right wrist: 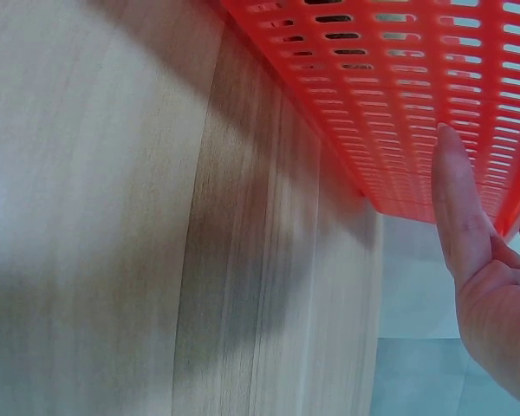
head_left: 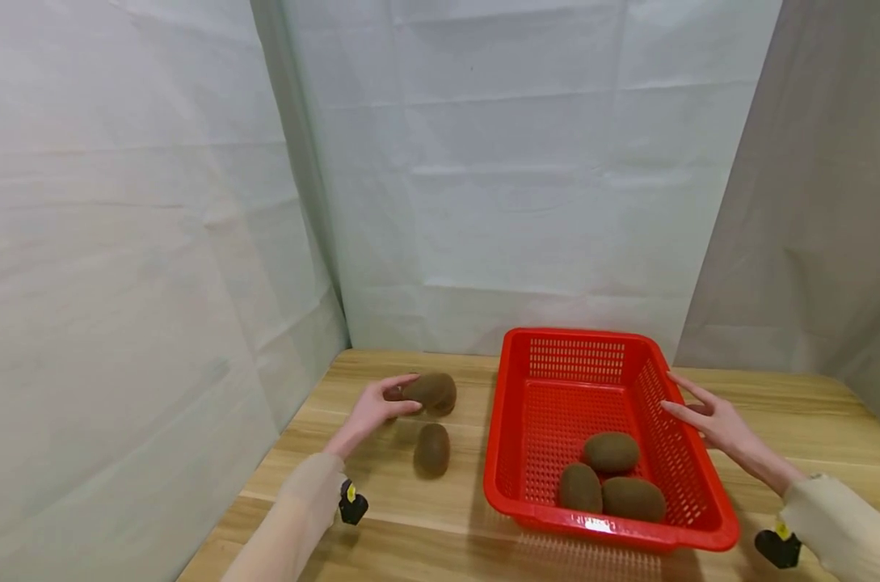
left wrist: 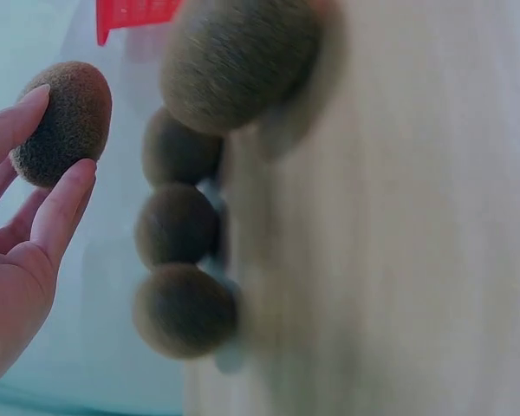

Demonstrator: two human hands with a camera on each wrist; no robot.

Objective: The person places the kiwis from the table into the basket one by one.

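My left hand [head_left: 399, 398] pinches a brown kiwi [head_left: 431, 391] just above the wooden table [head_left: 410, 517], left of the red plastic basket [head_left: 556, 380]. In the left wrist view its fingers [left wrist: 65, 204] close on the kiwi [left wrist: 62, 121] from both sides. A second kiwi [head_left: 431, 449] lies on the table below it. Three kiwis [head_left: 610, 477] sit in the basket's near end. My right hand [head_left: 690, 408] rests with straight fingers [right wrist: 455, 199] against the basket's right wall [right wrist: 399, 87] and holds nothing.
White cloth walls [head_left: 512, 162] close in the table at the back and left. Several more kiwis [left wrist: 178, 225] show blurred in the left wrist view. Bare tabletop [head_left: 810, 428] lies right of the basket.
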